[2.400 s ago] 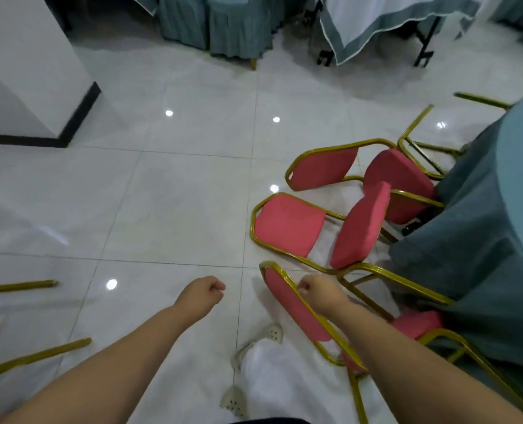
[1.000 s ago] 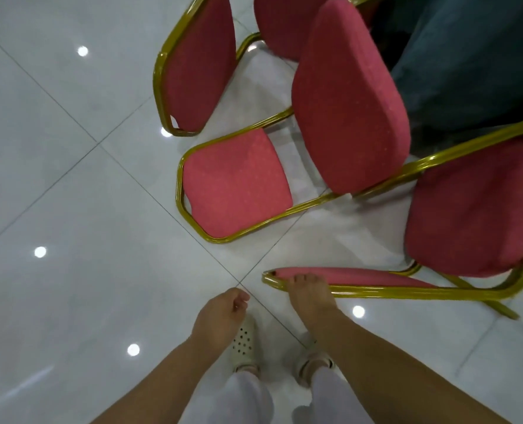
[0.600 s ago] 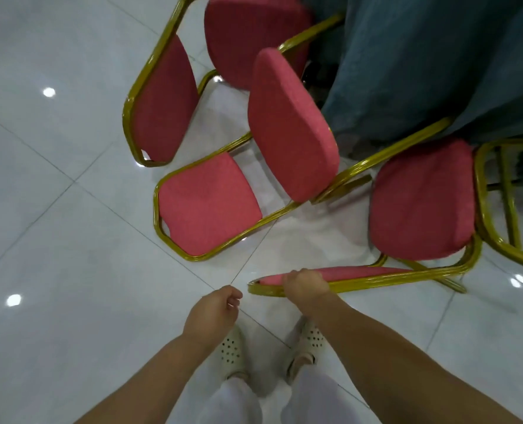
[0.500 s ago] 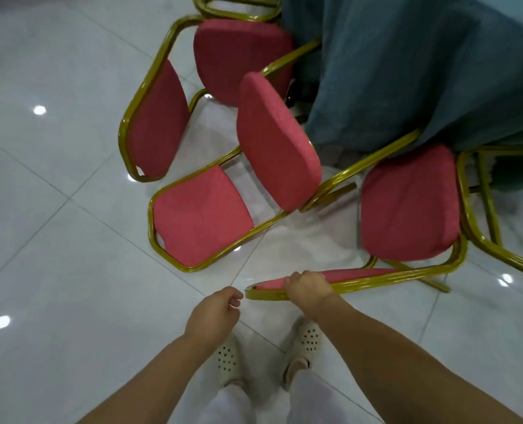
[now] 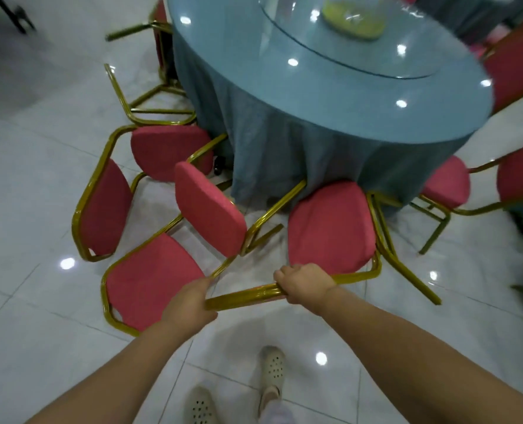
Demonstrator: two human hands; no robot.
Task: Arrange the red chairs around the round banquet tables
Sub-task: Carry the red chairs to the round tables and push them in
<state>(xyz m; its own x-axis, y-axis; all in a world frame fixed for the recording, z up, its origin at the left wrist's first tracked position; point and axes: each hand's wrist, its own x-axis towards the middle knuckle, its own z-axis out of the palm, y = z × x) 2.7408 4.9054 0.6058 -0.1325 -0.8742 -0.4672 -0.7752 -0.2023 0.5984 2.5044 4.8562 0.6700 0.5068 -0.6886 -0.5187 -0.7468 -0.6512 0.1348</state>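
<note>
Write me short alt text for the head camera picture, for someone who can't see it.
Both hands grip the gold top rail of a red padded chair: the right hand is curled round it, the left hand at its end. The chair faces a round table with a blue-grey cloth, with more red chairs crowded alongside on the white tiled floor.

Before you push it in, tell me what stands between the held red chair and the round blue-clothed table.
Nothing visible does: the red chair with gold frame already has its seat against the blue tablecloth. Both hands grip its backrest rail.

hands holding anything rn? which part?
Both hands, left hand and right hand, grip the gold top rail of one red chair's backrest.
</note>
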